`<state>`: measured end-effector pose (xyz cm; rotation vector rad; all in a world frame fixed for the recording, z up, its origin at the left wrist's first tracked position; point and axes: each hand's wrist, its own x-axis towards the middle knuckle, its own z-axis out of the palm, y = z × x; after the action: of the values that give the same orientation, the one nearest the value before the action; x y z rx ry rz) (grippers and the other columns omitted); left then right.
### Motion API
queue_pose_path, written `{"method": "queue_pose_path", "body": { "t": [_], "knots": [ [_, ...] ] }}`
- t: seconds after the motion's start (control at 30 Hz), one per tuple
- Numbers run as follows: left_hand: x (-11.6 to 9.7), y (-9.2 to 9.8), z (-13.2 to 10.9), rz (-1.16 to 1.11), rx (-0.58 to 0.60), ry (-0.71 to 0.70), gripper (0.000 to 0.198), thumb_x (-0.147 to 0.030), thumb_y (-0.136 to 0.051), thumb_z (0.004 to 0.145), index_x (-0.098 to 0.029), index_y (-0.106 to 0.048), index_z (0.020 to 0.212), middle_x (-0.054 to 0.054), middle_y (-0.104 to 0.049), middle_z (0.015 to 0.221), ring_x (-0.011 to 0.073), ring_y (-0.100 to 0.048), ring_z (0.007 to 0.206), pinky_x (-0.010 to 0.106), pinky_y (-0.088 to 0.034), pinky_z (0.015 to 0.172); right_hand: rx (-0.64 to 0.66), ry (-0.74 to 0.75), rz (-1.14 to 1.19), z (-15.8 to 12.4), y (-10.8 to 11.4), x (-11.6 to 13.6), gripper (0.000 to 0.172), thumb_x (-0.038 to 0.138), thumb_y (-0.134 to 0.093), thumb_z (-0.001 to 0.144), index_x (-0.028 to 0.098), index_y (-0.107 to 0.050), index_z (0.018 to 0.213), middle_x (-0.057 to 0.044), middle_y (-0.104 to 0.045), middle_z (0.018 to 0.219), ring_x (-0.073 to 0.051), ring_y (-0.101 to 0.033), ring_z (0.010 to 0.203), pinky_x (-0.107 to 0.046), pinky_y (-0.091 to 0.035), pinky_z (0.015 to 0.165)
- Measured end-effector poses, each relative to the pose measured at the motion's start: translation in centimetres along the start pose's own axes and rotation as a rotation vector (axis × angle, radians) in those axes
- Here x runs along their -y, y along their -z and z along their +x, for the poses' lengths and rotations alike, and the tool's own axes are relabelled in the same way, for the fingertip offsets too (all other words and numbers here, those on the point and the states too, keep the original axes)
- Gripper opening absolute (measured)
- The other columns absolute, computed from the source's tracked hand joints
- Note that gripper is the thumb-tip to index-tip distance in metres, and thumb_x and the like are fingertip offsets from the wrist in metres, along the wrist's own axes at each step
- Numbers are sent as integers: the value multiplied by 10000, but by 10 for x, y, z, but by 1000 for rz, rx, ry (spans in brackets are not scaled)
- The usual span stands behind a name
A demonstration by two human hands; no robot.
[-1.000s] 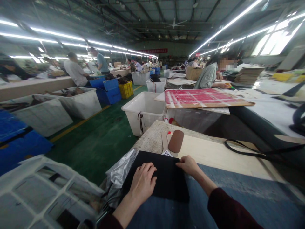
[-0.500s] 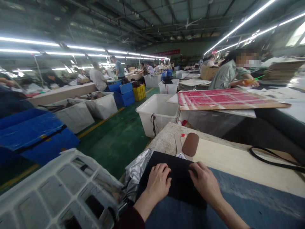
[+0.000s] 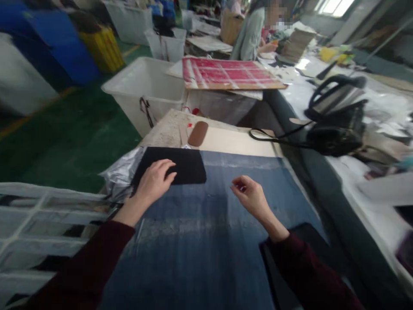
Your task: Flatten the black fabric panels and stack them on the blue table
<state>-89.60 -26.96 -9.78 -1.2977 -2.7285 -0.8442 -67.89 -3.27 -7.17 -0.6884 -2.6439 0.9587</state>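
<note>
A flat black rectangular piece (image 3: 189,165) lies at the far left of the blue-grey work surface (image 3: 200,241). My left hand (image 3: 156,178) rests on its left part, holding nothing, the thumb apart from the fingers. To the right of that piece, my right hand (image 3: 251,193) is over the work surface, with its fingers loosely curled and a gap by the thumb. I see nothing in it. Another dark flat piece (image 3: 309,241) lies under and beside my right forearm, which partly hides it.
A brown rounded piece (image 3: 198,133) sits beyond the black one. A white bin (image 3: 129,86) stands behind the table, near a red-and-white board (image 3: 229,73). At right are a black corded device (image 3: 337,125) and a person (image 3: 250,41). A gridded pale tray (image 3: 29,215) is at left.
The view has swung right and down. My right hand has left the black piece and moved right, away from it. My left hand stays on it.
</note>
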Motion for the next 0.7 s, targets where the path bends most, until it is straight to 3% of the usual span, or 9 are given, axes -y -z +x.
{"method": "queue_pose_path", "body": {
  "t": [0.1,0.17,0.23,0.33,0.43,0.53,0.7],
  "knots": [
    [-39,-4,-30,-81,-6,-67,248,-326,-478,900,-206,-578,1093,57,-565,1206,226,-496,1160,400,-372,1036,20,-268,-39,-84,57,-46,167,353,-547,805,194,-598,808,-27,-630,742,-159,-572,686,-261,-443,648],
    [-75,-10,-59,-151,43,-94,238,-338,-459,913,-216,-582,1076,51,-578,1181,215,-520,1137,385,-403,1013,67,-364,-84,-141,80,-71,161,355,-546,797,199,-586,782,-24,-617,725,-166,-565,674,-270,-441,633],
    [-114,-20,-89,-209,121,-111,233,-333,-451,920,-225,-584,1079,44,-583,1176,203,-536,1122,369,-424,994,105,-372,-139,-189,86,-89,137,334,-540,801,204,-571,773,-20,-593,737,-165,-554,667,-277,-439,625],
    [-172,-44,-131,-277,277,-134,221,-288,-461,920,-243,-582,1100,27,-581,1189,183,-544,1108,342,-435,981,114,-297,-270,-236,72,-100,77,273,-543,802,204,-567,824,-40,-579,831,-181,-558,742,-291,-448,675],
    [-222,-68,-166,-320,432,-187,221,-235,-496,898,-255,-587,1098,13,-597,1168,180,-551,1078,334,-440,963,74,-230,-468,-254,54,-100,72,182,-517,805,198,-575,843,-69,-582,890,-220,-551,873,-310,-439,756],
    [-258,-88,-190,-330,528,-246,244,-188,-528,867,-254,-593,1092,11,-606,1159,188,-546,1067,340,-435,956,54,-212,-563,-254,49,-101,168,102,-444,813,192,-580,774,-69,-587,830,-213,-549,857,-294,-416,753],
    [-289,-109,-200,-279,550,-313,376,-167,-547,841,-259,-548,1206,10,-528,1321,205,-478,1179,358,-390,1008,36,-345,-248,-246,70,-112,155,122,-484,742,182,-618,693,-39,-604,737,-171,-561,720,-264,-395,685]
  ]
}}
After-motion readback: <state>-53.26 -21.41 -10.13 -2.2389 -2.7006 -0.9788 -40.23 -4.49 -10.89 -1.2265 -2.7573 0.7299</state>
